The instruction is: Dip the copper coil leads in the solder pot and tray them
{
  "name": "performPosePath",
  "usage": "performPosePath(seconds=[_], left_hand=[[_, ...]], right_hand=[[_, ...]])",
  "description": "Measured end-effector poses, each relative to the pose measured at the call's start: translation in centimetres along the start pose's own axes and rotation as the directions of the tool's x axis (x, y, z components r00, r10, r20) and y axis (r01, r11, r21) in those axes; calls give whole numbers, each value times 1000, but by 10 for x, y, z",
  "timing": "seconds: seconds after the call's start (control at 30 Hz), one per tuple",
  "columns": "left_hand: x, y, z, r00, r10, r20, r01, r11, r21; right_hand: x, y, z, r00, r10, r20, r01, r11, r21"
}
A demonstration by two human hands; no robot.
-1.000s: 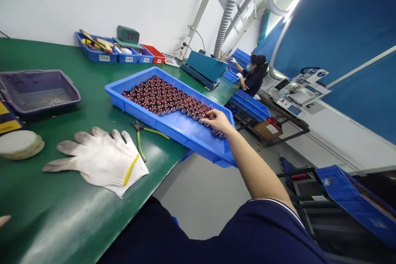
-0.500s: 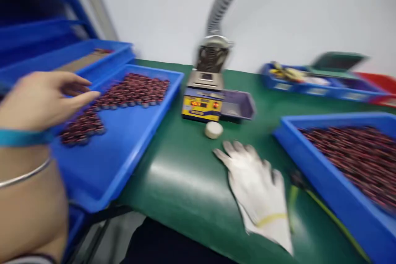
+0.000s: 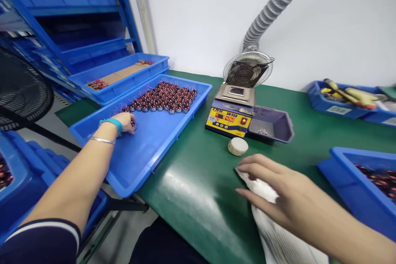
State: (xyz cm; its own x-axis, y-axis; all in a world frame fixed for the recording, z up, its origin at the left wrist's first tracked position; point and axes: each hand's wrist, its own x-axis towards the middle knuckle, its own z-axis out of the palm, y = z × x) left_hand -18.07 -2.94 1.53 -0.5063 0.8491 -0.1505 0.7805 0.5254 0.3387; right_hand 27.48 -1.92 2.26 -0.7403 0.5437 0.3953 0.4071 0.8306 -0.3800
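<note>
My left hand [image 3: 125,123] is low inside the blue tray [image 3: 140,169], fingers curled round a few small round parts with red wires, mostly hidden by the hand. Right behind it in the same tray stand many parts of that kind [image 3: 167,97], packed closely, silver-sided with dark tops and thin red wires. My right hand [image 3: 275,189], thumb and fingers apart, hovers over the white gloves [image 3: 278,231] and covers much of them; nothing is in its grasp. A round white block [image 3: 238,146] is just beyond its fingertips.
A yellow-fronted solder pot [image 3: 229,121] with a lit display stands mid-table, a fan guard and grey hose [image 3: 272,6] above it. Beside it is a purple bin [image 3: 275,121]. Another blue tray of parts [image 3: 346,173] lies right. A tool bin [image 3: 328,101] sits behind; a black fan [image 3: 23,86] stands left.
The view has swung left. My left hand has gone down into the tray and closed round parts there. My right hand has come into view above the gloves.
</note>
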Motion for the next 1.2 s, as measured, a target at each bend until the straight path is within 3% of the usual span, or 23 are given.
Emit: performPosePath(seconds=[0.13, 0.3, 0.4, 0.5, 0.6, 0.7, 0.77, 0.83, 0.9, 0.97, 1.1, 1.2], left_hand=[[0, 0, 4, 999, -30, 21, 27, 993, 114], [-12, 13, -9, 999, -41, -10, 42, 992, 121], [-32, 54, -5, 998, 67, 1, -67, 993, -96], [-61, 115, 19, 951, 303, 53, -235, 826, -512], [-85, 165, 52, 919, 388, 63, -259, 718, -646], [-95, 187, 76, 907, 421, -17, -327, 678, -658], [-95, 189, 85, 891, 454, -27, -336, 617, -712], [-94, 186, 89, 862, 504, 50, -265, 532, -804], [-94, 183, 89, 814, 565, 136, -192, 482, -855], [-95, 181, 88, 770, 615, 166, -191, 471, -861], [-97, 180, 88, 717, 688, 110, -316, 462, -829], [-97, 180, 85, 707, 706, 39, -390, 436, -811]], right_hand=[[28, -24, 26, 986, -87, 144, 82, 996, 42], [33, -27, 38, 987, -78, 138, 48, 977, 208], [41, -25, 52, 999, -48, -20, 52, 962, 267], [57, -22, 71, 976, 18, -218, 28, 978, 209], [69, -11, 85, 952, 118, -281, -84, 988, 131], [70, 2, 87, 915, 252, -314, -170, 949, 267], [67, 8, 85, 893, 353, -280, -160, 829, 536], [65, 10, 83, 906, 393, -157, -126, 606, 786], [65, 10, 82, 929, 370, -27, -132, 397, 908], [65, 10, 83, 932, 357, 66, -167, 260, 951], [64, 11, 86, 915, 368, 164, -210, 90, 973], [62, 11, 85, 912, 355, 205, -238, 51, 970]])
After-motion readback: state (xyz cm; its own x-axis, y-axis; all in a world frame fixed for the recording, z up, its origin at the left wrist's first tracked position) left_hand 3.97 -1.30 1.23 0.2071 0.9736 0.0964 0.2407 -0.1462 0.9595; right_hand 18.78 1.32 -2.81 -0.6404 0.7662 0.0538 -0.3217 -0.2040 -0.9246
